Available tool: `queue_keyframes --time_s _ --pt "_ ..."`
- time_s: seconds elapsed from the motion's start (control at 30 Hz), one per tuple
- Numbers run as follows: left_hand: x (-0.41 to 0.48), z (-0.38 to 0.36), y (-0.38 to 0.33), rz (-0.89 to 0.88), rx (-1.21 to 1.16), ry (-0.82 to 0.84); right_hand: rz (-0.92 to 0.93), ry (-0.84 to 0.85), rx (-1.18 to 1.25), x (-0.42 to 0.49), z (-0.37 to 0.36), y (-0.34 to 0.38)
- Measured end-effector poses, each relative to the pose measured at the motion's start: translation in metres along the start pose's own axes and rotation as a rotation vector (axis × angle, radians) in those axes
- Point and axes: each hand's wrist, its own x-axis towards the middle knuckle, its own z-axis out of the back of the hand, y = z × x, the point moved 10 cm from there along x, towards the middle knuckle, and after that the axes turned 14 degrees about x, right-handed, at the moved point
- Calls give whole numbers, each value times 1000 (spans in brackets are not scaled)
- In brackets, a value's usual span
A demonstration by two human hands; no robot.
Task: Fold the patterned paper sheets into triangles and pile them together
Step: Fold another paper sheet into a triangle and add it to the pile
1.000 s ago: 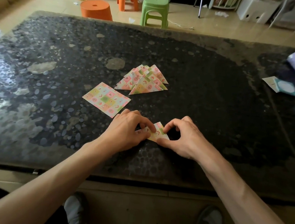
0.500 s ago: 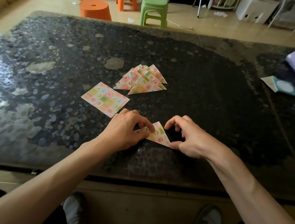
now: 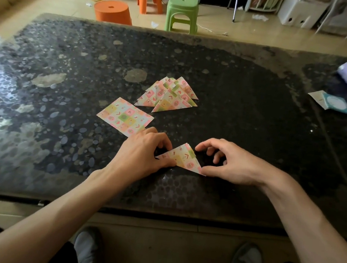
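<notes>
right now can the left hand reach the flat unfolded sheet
Probably yes: the unfolded sheet lies just beyond the left hand with nothing between. That hand pinches the folded triangle, so it would need to let go first.

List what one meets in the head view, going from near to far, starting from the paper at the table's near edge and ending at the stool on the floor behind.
single triangle → flat sheet → pile → green stool
</notes>
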Motion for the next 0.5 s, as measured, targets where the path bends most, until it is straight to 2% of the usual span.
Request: queue_keyframes --time_s 0.27,0.33,0.5 --pt "4 4 1 42 -310 35 62 -144 35 0 -1 12" --pt "4 6 1 63 -414 57 93 -180 84 1 1 15" --pt "0 3 -1 48 -491 186 102 -263 264 2 10 14"
